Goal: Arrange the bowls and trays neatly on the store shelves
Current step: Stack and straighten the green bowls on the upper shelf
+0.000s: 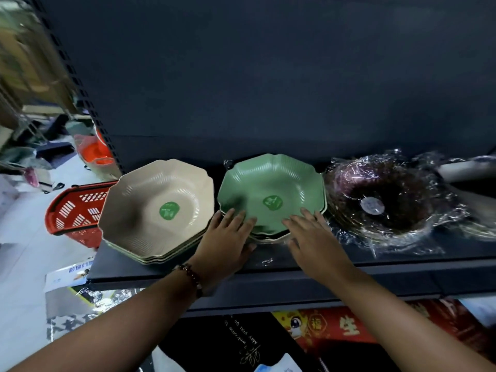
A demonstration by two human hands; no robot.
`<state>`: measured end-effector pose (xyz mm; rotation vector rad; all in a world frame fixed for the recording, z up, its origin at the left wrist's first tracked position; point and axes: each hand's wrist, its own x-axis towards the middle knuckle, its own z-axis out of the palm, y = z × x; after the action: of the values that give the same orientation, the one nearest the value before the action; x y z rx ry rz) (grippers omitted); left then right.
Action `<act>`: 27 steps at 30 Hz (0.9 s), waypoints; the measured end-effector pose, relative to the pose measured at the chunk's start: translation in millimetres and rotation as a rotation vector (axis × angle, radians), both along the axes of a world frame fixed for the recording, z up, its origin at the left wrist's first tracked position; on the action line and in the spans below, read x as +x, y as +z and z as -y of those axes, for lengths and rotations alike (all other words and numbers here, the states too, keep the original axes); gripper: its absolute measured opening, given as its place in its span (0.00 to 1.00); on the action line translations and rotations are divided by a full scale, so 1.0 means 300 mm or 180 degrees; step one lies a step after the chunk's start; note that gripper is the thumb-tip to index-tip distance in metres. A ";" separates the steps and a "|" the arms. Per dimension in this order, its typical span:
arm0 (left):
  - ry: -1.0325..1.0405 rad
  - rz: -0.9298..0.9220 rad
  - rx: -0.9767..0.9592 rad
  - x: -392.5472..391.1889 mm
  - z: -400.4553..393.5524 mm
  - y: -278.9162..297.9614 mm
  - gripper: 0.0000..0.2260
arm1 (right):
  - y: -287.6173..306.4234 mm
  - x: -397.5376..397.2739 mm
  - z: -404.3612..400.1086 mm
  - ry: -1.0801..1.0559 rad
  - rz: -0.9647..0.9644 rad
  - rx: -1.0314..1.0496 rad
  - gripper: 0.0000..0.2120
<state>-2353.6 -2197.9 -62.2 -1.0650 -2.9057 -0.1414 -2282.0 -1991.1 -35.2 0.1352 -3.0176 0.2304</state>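
We have both hands on the green stack [271, 196], which sits mid-shelf [375, 267] between the beige stack [158, 208] and the wrapped dark bowls [386, 200]. Our left hand [228, 237] lies flat against its near-left rim, fingers straight and spread; our right hand [311, 237] lies flat against the near-right rim, fingers likewise extended. Neither hand grips anything. We judge that the two open palms bracket the stack to nudge it square and into line with its neighbours, just beside the beige stack.

Counting: three groups of bowls stand on the shelf. The beige stack shows about four rims, the lower ones greenish. The green stack shows roughly three, the lowest pale. How many dark bowls the plastic wrap holds we cannot tell. One red basket [72, 213] stands on the floor to the left.
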 end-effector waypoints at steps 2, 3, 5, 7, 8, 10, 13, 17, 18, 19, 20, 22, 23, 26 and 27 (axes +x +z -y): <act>-0.0019 -0.0015 0.0035 -0.016 -0.007 -0.007 0.25 | -0.002 -0.005 -0.005 0.0002 -0.0041 -0.0048 0.20; -0.0042 -0.0033 0.0047 -0.024 -0.008 -0.009 0.23 | -0.004 -0.006 -0.006 -0.0011 -0.0060 -0.0074 0.19; -0.0086 -0.0078 0.0076 -0.036 -0.009 -0.012 0.21 | -0.008 -0.007 -0.008 -0.0041 -0.0070 -0.0117 0.17; -0.0114 -0.0168 0.0158 -0.040 -0.004 -0.016 0.19 | -0.007 -0.005 -0.010 -0.0089 -0.0036 -0.0176 0.15; -0.0105 -0.0197 0.0204 -0.039 0.000 -0.016 0.18 | -0.004 -0.005 -0.011 -0.0118 -0.0036 -0.0223 0.14; -0.0056 -0.0190 0.0307 -0.035 0.003 -0.005 0.19 | 0.006 -0.007 -0.012 -0.0170 -0.0088 -0.0296 0.12; -0.0033 -0.0108 0.0576 -0.029 0.001 0.016 0.19 | 0.031 -0.018 -0.013 -0.0262 -0.0177 -0.0359 0.10; -0.0044 0.0262 0.1092 -0.017 0.010 0.017 0.13 | 0.057 -0.019 -0.015 -0.0308 -0.0225 -0.0509 0.11; -0.0039 0.0349 0.1296 -0.013 0.014 0.014 0.12 | 0.061 -0.017 -0.014 -0.0301 -0.0209 -0.0616 0.10; -0.0001 0.0460 0.1515 -0.010 0.019 0.011 0.11 | 0.068 -0.015 -0.011 -0.0290 -0.0201 -0.0750 0.10; 0.0065 0.0574 0.1703 -0.008 0.024 0.009 0.10 | 0.076 -0.012 -0.007 -0.0284 -0.0199 -0.0870 0.09; 0.0263 0.0768 0.1929 -0.004 0.035 0.007 0.10 | 0.091 -0.009 0.002 -0.0278 -0.0236 -0.0990 0.09; 0.0363 0.0872 0.1991 0.001 0.040 0.006 0.11 | 0.097 -0.007 0.006 -0.0284 -0.0253 -0.1013 0.09; 0.0579 0.1026 0.2236 0.013 0.049 0.011 0.13 | 0.116 -0.008 0.013 -0.0316 -0.0253 -0.1118 0.07; 0.0642 0.1084 0.2340 0.017 0.051 0.018 0.14 | 0.126 -0.010 0.016 -0.0329 -0.0255 -0.1197 0.07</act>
<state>-2348.4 -2213.3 -56.8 -0.6534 -2.7729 -1.3614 -2284.9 -1995.8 2.4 -0.0436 -2.8289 0.7523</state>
